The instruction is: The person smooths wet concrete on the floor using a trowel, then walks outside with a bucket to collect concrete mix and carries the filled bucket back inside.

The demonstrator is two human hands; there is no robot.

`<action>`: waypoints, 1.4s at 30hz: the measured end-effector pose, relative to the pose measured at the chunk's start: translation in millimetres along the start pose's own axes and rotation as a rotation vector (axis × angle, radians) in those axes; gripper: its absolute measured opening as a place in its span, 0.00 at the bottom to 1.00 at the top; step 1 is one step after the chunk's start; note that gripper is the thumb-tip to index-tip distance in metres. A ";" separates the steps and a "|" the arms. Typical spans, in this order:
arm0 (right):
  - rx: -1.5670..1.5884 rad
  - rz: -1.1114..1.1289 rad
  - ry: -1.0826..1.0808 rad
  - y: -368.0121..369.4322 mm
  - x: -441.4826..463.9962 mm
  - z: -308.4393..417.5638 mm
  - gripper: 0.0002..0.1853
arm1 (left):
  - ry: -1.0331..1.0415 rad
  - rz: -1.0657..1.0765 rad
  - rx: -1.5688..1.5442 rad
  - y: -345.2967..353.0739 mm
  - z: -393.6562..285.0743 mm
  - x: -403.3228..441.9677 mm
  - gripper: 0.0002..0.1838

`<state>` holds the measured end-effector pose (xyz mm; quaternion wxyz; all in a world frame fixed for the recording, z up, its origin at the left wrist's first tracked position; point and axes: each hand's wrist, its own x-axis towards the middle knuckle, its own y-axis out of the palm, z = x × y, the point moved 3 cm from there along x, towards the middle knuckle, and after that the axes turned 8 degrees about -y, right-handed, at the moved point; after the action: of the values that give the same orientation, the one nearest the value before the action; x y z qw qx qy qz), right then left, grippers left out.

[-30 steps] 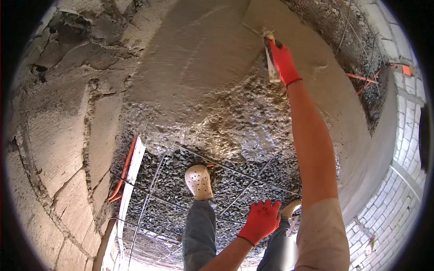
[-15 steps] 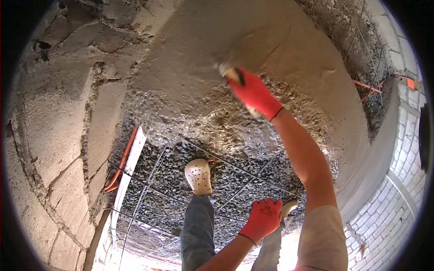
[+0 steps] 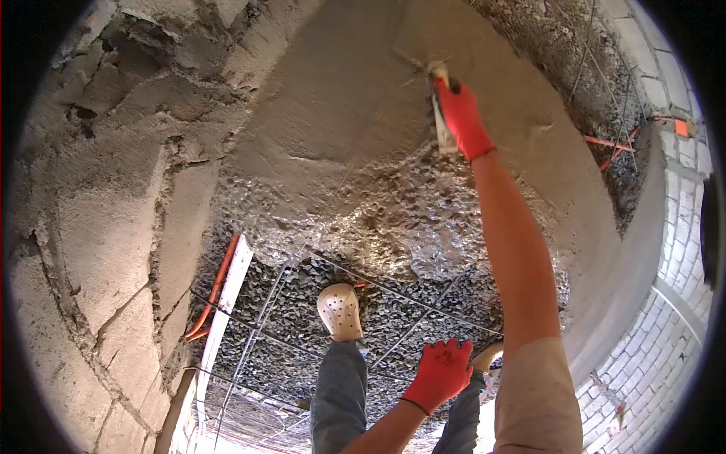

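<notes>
Red-gloved right hand point(image 3: 463, 119) is closed round a slim trowel point(image 3: 445, 130) on the wet concrete point(image 3: 340, 98) — a tipped edge could gouge its smooth grey skin. Nearer than the concrete, thin bars point(image 3: 429, 306) over jagged gravel point(image 3: 310, 280) could snag the perforated clog point(image 3: 339, 312); left hand point(image 3: 441, 371) curls, contents unclear

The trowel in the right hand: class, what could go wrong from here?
1. The trowel might gouge the smoothed concrete if the right hand tilts it.
2. The perforated shoe, close to the steel bars, could catch on one and trip the person.
</notes>
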<state>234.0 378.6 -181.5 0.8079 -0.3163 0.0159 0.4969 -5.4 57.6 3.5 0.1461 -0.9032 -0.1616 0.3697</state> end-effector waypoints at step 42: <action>-0.505 0.807 -0.577 103.1 -170.0 51.0 0.28 | -0.034 -0.063 -0.053 0.6 4.6 -3.8 0.28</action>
<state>49.5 302.2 -133.9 0.4241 -0.3198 -0.2057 0.8219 -11.2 56.2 2.5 0.1309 -0.8947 -0.2023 0.3760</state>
